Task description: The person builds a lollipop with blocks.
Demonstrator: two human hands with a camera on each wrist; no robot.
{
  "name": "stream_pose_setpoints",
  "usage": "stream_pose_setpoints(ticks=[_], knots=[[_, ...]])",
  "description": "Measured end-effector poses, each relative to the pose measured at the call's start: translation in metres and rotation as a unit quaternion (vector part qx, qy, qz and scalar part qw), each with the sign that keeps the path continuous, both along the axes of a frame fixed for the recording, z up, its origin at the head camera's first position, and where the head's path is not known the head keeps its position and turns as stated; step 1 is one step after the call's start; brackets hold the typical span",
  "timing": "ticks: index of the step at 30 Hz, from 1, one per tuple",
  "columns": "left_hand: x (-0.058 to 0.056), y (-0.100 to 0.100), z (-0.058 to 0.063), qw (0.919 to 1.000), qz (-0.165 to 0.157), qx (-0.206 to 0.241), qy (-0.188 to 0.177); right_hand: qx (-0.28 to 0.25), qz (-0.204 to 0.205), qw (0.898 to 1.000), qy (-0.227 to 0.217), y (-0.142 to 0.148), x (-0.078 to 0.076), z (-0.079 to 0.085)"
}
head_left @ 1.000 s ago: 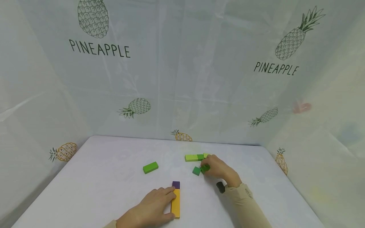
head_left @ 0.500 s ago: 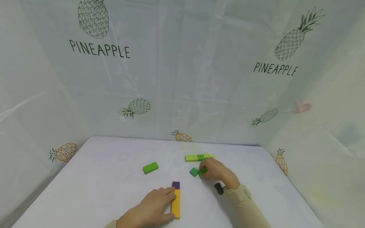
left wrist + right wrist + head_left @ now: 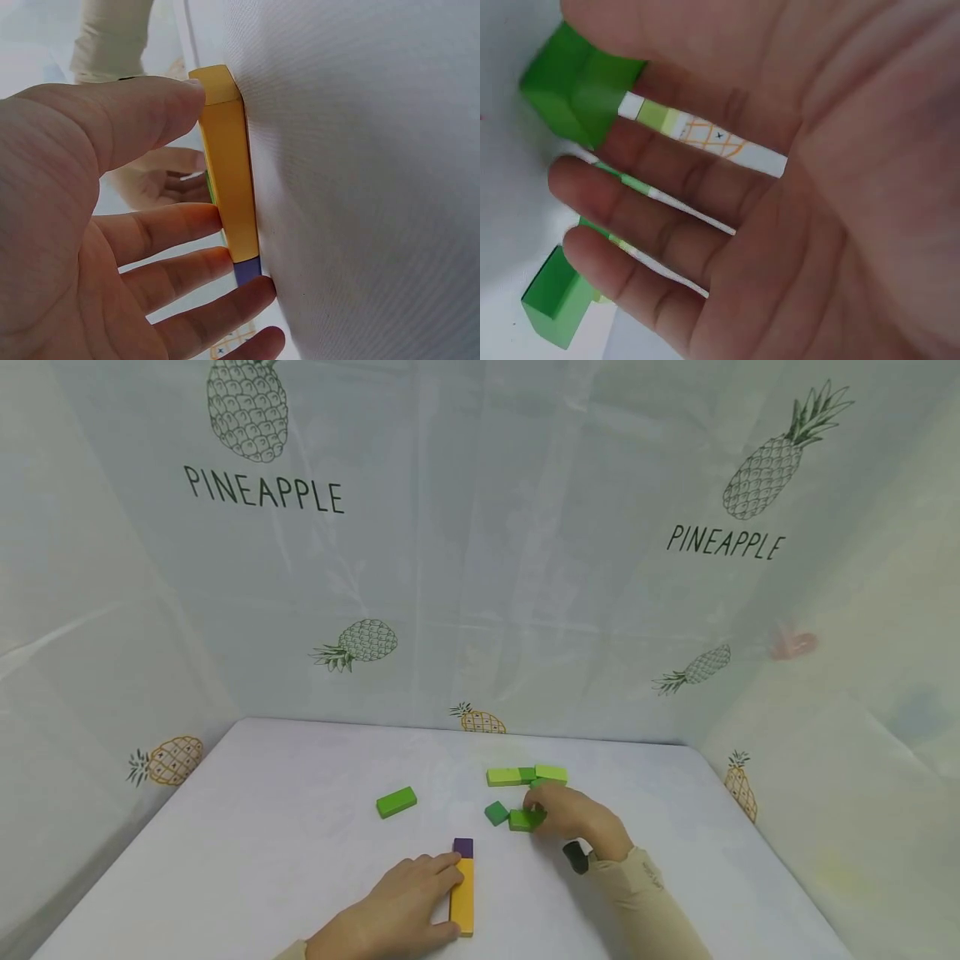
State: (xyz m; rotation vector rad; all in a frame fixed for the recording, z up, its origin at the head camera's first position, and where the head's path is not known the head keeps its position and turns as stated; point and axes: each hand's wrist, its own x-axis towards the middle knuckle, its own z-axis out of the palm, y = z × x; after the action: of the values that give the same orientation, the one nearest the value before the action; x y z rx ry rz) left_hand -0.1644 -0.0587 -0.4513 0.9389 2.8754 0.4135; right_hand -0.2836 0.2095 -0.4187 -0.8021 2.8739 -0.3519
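Observation:
My left hand (image 3: 401, 897) rests beside a long yellow block (image 3: 462, 897), its thumb at the near end and fingertips along the side. A small purple block (image 3: 463, 847) meets the yellow block's far end. In the left wrist view those fingers (image 3: 157, 232) are nearly straight. My right hand (image 3: 573, 818) pinches a green block (image 3: 522, 821) between thumb and index finger; the right wrist view shows this green block (image 3: 577, 86) at the thumb. Just left of it lies a dark green cube (image 3: 497, 813), close to the held block's end.
Behind the right hand, a lime block (image 3: 503, 777), a small green block (image 3: 527, 773) and another lime block (image 3: 551, 773) form a row. Part of one more green block (image 3: 537, 783) shows by the knuckles. A separate green block (image 3: 397, 802) lies left on the white table (image 3: 300, 827).
My right hand has turned the pinched green block and brought it left and slightly nearer. The dark green cube has shifted left ahead of it. My left hand has stayed still.

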Motion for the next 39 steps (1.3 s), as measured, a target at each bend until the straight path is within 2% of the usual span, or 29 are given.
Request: stream_pose_setpoints(ticks=[8,12,18,24,28,39], knots=[[0.000,0.000,0.001,1.0000,-0.004,0.007,-0.001,0.004,0.025,1.000,-0.019,-0.007,0.005,0.001],[-0.001,0.000,0.001,0.9999,0.002,0.001,-0.012,-0.006,0.054,0.998,-0.011,-0.013,0.006,0.000],[0.000,0.000,0.001,1.0000,-0.007,0.006,0.003,-0.039,0.104,0.994,0.000,-0.022,0.006,0.000],[0.002,-0.002,-0.001,0.9995,-0.015,0.016,0.025,-0.077,0.109,0.991,0.025,-0.034,0.006,-0.006],[0.003,-0.002,-0.002,0.9994,-0.018,0.018,0.024,-0.086,0.112,0.989,0.040,-0.043,0.005,-0.012],[0.000,-0.003,-0.003,0.9993,-0.021,0.015,0.026,-0.092,0.119,0.988,0.029,-0.061,0.005,-0.021]])
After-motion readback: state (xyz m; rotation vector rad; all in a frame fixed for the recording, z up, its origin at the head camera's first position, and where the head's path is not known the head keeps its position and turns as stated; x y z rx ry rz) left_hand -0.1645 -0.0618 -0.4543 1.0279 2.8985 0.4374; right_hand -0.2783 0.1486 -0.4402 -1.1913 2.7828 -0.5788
